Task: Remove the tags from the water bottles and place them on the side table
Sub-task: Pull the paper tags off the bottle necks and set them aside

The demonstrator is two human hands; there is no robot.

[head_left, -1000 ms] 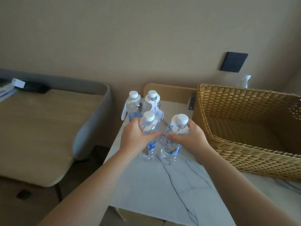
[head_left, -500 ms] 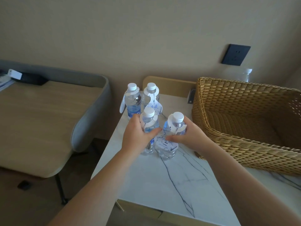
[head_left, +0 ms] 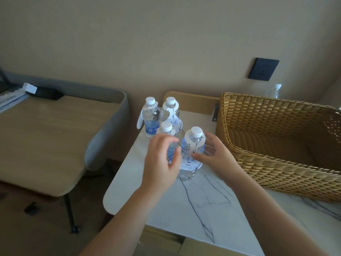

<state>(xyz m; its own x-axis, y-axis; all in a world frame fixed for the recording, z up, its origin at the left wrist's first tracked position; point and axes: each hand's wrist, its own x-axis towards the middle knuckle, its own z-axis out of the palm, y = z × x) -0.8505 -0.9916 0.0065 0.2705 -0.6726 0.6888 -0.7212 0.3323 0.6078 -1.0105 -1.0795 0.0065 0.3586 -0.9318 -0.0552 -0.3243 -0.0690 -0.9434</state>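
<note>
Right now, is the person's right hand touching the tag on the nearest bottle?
Touching. In the head view the right hand has its thumb tip pressed on the white tag hanging from the nearest bottle, with its fingers curled behind the bottle.

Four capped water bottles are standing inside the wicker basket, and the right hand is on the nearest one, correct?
Not quite. The head view shows the four water bottles standing on the marble table, left of the wicker basket. The right hand is on the nearest one.
</note>
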